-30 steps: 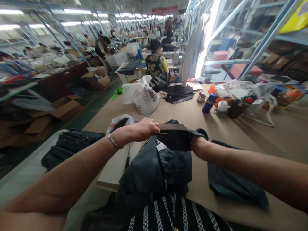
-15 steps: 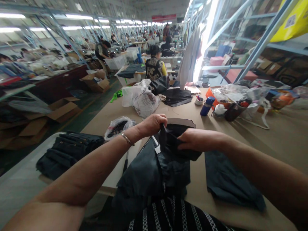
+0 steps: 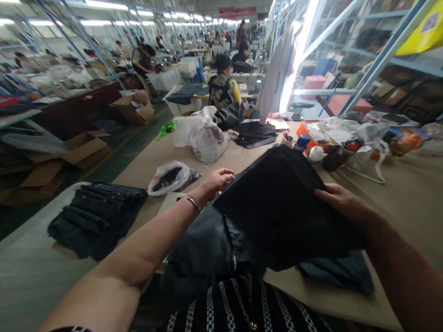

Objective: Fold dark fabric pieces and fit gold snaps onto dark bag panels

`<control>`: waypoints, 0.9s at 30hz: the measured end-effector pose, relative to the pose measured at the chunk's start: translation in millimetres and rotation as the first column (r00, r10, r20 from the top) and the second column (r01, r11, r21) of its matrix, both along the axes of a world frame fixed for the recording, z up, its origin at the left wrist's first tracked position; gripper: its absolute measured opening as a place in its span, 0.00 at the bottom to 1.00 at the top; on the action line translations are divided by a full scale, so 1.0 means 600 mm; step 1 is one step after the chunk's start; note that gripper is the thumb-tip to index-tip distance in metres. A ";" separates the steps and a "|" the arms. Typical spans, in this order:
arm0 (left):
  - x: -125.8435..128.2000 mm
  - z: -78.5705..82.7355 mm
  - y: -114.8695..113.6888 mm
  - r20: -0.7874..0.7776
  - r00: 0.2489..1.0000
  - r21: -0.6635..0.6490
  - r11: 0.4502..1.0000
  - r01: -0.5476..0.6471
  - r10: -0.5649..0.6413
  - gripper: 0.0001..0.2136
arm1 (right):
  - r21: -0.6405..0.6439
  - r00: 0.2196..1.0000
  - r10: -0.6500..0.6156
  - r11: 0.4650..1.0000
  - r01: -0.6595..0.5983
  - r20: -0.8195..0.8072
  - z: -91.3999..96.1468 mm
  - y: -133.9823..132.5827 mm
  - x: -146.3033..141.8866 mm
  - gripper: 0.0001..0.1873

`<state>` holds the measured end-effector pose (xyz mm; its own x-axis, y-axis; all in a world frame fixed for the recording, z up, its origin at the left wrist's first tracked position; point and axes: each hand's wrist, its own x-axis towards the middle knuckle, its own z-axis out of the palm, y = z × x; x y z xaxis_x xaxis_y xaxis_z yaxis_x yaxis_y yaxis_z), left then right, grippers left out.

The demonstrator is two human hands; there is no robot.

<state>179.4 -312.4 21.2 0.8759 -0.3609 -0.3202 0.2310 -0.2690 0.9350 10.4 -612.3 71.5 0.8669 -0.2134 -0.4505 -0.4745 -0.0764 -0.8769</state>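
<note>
A black piece of cloth (image 3: 277,207) is spread out in the air above the near table edge. My right hand (image 3: 341,200) pinches its right side, thumb on top and the other fingers hidden beneath. My left hand (image 3: 218,180) is closed on the cloth's upper left corner. Under it, dark green fabric (image 3: 197,244) hangs over the table edge against my body. Another dark green folded piece (image 3: 341,272) lies at the right, partly covered by the black cloth. A stack of folded dark green pieces (image 3: 97,212) sits to the left of my left arm.
On the table (image 3: 134,170) are an open plastic bag of small dark parts (image 3: 169,180), a larger plastic bag (image 3: 209,138) and black pieces (image 3: 256,133). An orange basket (image 3: 308,133), a blue bottle (image 3: 302,142) and a dark flask (image 3: 341,154) stand right. A person (image 3: 223,85) sits beyond.
The black cloth, bunched up before, is now spread wide and flat. My right hand has moved right with its side; my left hand has shifted slightly left and down.
</note>
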 end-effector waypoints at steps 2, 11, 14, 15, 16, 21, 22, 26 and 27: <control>0.003 -0.041 0.011 0.054 0.998 0.182 0.983 0.025 -0.035 0.10 | -0.031 0.972 -0.232 0.972 0.231 -0.046 -0.040 -0.063 -0.054 0.21; 0.000 -0.182 -0.014 0.105 0.916 0.685 0.696 0.215 -0.386 0.09 | -0.708 0.896 -0.443 0.619 0.340 0.043 -0.274 -0.262 -0.273 0.13; -0.005 -0.199 -0.031 0.078 0.877 0.784 0.572 0.240 -0.475 0.15 | -0.713 0.959 -0.281 0.662 0.229 0.047 -0.282 -0.200 -0.240 0.13; -0.006 -0.199 -0.035 0.067 0.866 0.807 0.537 0.245 -0.495 0.15 | -0.681 0.974 -0.215 0.703 0.204 0.069 -0.278 -0.165 -0.214 0.15; -0.008 -0.196 -0.039 0.060 0.856 0.824 0.510 0.248 -0.513 0.13 | -0.652 0.981 -0.161 0.732 0.195 0.112 -0.273 -0.125 -0.181 0.17; -0.042 -0.138 -0.052 0.156 0.761 0.828 0.503 0.247 -0.630 0.07 | -0.172 0.990 -0.003 0.985 0.028 0.142 -0.251 0.077 -0.008 0.19; -0.056 -0.123 -0.054 0.186 0.740 0.822 0.515 0.243 -0.647 0.07 | -0.086 0.994 -0.001 0.996 0.011 0.110 -0.250 0.106 0.019 0.20; -0.130 -0.081 -0.054 0.328 0.599 0.839 0.517 0.171 -0.730 0.09 | 0.101 0.998 -0.057 0.993 0.057 -0.006 -0.254 0.171 0.072 0.29; -0.149 -0.077 -0.052 0.361 0.537 0.850 0.505 0.146 -0.762 0.10 | 0.123 0.996 -0.084 0.989 0.085 -0.017 -0.256 0.176 0.073 0.29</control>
